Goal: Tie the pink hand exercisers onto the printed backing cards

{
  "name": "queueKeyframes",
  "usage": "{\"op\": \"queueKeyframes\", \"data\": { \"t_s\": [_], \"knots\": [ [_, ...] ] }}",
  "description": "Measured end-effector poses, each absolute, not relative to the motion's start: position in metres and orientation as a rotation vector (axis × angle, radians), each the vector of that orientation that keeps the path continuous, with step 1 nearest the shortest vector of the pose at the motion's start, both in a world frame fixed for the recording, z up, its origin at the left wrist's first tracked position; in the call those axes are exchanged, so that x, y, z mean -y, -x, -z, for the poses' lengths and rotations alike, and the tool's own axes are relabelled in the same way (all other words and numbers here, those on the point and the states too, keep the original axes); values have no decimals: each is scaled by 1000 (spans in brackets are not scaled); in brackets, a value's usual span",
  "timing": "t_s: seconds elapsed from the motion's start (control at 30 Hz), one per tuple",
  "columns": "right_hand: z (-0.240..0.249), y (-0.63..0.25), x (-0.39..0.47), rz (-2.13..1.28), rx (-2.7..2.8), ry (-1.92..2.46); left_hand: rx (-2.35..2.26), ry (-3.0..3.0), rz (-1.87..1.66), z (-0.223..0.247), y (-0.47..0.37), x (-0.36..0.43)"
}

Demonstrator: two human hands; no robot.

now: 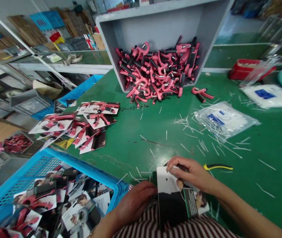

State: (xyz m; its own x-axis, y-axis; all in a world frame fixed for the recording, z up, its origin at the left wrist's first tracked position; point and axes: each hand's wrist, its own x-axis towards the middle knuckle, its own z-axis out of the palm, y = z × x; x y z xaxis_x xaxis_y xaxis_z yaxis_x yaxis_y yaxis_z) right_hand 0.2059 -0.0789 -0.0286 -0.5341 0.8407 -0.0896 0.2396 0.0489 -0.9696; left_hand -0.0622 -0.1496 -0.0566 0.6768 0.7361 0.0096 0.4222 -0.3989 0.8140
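Observation:
Close to my body at the table's front edge is a printed card (172,205), white at the top and black below. My right hand (189,172) is closed on its upper edge, thumb and fingers pressed together. To the left of the card lies my left hand (141,198), its fingertips reaching the card's left edge or behind it, where they are hidden. Another card (197,201) with a small picture shows just right of it, partly overlapped. Yellow-handled pliers (217,167) lie on the green table beyond my right wrist.
A grey bin (160,23) of pink-and-black clamps lies tipped at the back. Carded clamps (98,120) are piled at the left, above a blue crate (81,162) full of carded clamps. White ties (185,124) and a plastic bag (227,120) lie right.

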Motion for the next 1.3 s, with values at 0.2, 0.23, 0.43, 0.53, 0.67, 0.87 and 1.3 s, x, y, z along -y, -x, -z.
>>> {"op": "queueKeyframes", "data": {
  "t_s": [0.2,0.23,0.43,0.53,0.67,0.87,1.3],
  "knots": [
    [29,-195,80,-1448,1889,1123,-1229,-1910,-779,62,38,133],
    [29,-194,81,-1429,1911,1125,-1229,-1867,-790,63,31,129],
    [29,-197,88,-1322,2011,1071,-1161,-1698,-770,64,15,127],
    [28,-200,89,-1306,2030,1067,-1127,-1692,-804,59,19,132],
    [29,-199,91,-1292,2076,1042,-1144,-1630,-818,52,21,131],
    [26,-199,92,-1325,2121,1071,-1145,-1399,-817,53,14,132],
    [27,-189,92,-1252,1975,1083,-1148,-1354,-495,47,24,78]
  ]
}}
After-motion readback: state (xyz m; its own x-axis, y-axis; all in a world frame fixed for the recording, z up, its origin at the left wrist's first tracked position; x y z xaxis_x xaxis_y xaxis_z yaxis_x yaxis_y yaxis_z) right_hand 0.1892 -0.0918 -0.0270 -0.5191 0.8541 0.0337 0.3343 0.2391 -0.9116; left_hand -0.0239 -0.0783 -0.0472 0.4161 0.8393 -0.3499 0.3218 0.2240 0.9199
